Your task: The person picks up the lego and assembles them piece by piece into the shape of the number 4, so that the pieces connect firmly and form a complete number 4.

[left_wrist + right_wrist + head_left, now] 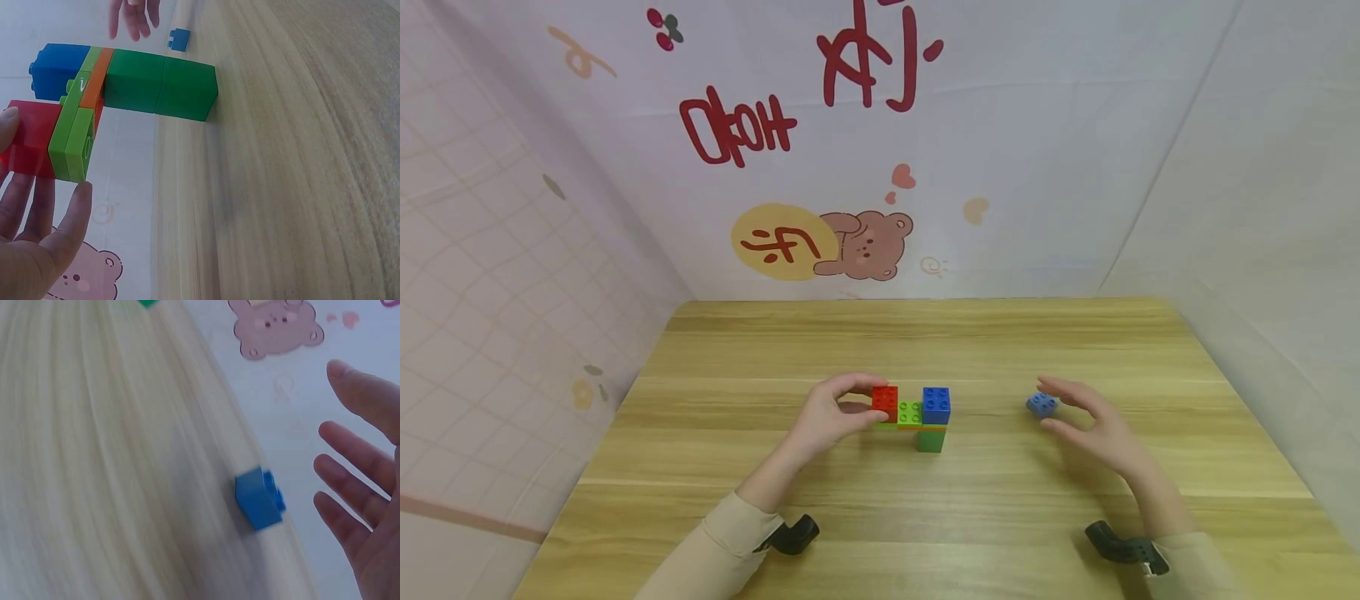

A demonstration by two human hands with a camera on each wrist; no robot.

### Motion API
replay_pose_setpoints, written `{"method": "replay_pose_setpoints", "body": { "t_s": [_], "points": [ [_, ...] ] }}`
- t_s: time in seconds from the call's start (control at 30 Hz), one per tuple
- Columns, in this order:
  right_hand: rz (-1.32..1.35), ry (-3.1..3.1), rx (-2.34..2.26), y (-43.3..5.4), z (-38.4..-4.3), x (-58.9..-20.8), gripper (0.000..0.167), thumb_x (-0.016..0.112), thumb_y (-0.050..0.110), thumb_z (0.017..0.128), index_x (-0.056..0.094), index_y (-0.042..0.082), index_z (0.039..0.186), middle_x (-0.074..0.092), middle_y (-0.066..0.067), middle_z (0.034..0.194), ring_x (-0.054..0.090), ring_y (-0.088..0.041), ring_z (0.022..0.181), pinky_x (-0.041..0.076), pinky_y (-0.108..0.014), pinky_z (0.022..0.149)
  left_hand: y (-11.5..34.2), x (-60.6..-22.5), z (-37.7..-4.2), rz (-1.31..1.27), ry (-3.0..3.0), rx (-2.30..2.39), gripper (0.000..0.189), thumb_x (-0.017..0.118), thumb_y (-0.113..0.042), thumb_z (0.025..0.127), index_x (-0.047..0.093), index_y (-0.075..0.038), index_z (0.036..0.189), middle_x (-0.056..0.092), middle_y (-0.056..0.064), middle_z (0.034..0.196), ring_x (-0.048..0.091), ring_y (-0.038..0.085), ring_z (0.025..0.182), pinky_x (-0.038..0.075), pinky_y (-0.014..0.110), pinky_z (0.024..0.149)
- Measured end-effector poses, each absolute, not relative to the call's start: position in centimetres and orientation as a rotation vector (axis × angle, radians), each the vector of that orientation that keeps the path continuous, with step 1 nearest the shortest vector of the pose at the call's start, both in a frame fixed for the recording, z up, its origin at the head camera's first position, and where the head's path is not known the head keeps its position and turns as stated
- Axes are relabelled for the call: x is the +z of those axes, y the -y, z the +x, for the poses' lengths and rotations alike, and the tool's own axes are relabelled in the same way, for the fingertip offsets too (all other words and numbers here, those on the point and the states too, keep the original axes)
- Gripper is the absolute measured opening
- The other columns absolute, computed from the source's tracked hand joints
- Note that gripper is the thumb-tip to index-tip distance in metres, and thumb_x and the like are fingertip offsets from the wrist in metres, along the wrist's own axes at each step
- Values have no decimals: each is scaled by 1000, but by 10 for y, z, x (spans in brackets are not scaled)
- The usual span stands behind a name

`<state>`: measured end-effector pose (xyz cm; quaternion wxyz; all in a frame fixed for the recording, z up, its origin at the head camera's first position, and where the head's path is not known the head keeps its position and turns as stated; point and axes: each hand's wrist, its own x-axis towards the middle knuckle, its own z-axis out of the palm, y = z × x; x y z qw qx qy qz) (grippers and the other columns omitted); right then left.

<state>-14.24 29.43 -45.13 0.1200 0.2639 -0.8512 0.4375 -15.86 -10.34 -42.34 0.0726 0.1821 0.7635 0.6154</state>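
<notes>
My left hand (829,419) grips a red block (884,403) between thumb and fingers. That block sits on one end of a light green block (910,412), the top layer of a bridge-like stack. At the other end stands a dark blue block (936,404). Beneath the layer are an orange strip (97,84) and a green column (161,84) of two blocks resting on the table. Off to the right, a small light blue block (1042,405) lies studs up on the wood. Over it hovers my right hand (1097,429), fingers spread and apart from the block.
The wooden table (737,483) runs back to a white cloth backdrop (1037,150) printed with red characters and a bear (871,246). Cloth walls stand at both sides. A black strap piece (793,535) is at the left wrist, another (1123,546) at the right.
</notes>
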Motion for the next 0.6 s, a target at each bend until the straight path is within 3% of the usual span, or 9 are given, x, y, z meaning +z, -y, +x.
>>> {"method": "replay_pose_setpoints", "body": {
  "t_s": [0.1, 0.3, 0.5, 0.6],
  "points": [
    [759, 2488, 1264, -307, -147, -462, 63, 76, -20, 73, 54, -11, 131, 62, -26, 122, 55, -10, 118, 40, -13, 97, 104, -423, -159, 546, -2291, 1851, 41, 81, -6, 82, 69, -5, 120, 67, 7, 117, 63, 31, 106, 56, 36, 87],
    [712, 2519, 1271, -330, -161, -485, 66, 78, -15, 75, 55, -2, 135, 61, -4, 128, 53, -7, 119, 40, -14, 98, 104, -422, -158, 545, -2286, 1853, 42, 81, -6, 82, 68, -3, 121, 67, 7, 117, 62, 34, 108, 56, 30, 86],
    [746, 2593, 1268, -340, -170, -489, 65, 79, -5, 80, 53, 0, 139, 57, -21, 131, 50, -5, 121, 40, -16, 98, 104, -423, -159, 547, -2277, 1859, 42, 81, -5, 82, 67, 0, 121, 67, 8, 117, 62, 36, 108, 56, 29, 85],
    [730, 2658, 1281, -343, -173, -490, 65, 78, 1, 83, 50, 2, 142, 54, -20, 135, 48, -9, 123, 39, -15, 99, 104, -423, -159, 552, -2278, 1862, 42, 81, -4, 81, 68, 0, 120, 67, 9, 117, 62, 37, 107, 56, 29, 85]
  ]
}}
